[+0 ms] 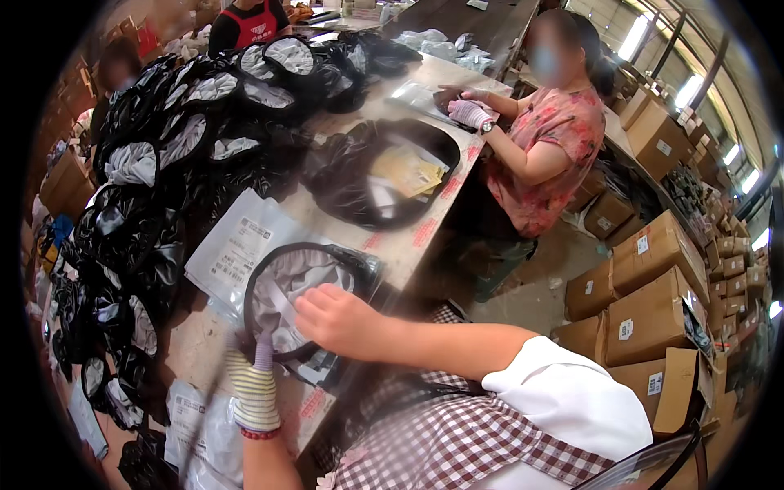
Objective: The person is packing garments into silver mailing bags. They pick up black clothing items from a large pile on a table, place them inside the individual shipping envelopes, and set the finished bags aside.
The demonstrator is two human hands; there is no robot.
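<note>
My left hand [254, 384], in a striped knit glove, grips the lower left rim of a round black-edged item [306, 260] with a crumpled pale-grey inside. My bare right hand [325, 320] is over that inside, its fingers closed on a pale strip or fold of fabric [280, 296]. The item lies on clear plastic bags at the table's edge. Behind it are grey labelled bags [235, 230], and farther back a shiny black item [336, 175] has yellow and white papers inside.
Glossy black items with pale insides [131, 163] are heaped along the table [433, 237]'s left. A masked co-worker [539, 175] works at the right end with gloved hands; two other people [245, 28] are at the back. Cardboard boxes [637, 318] stack along the right.
</note>
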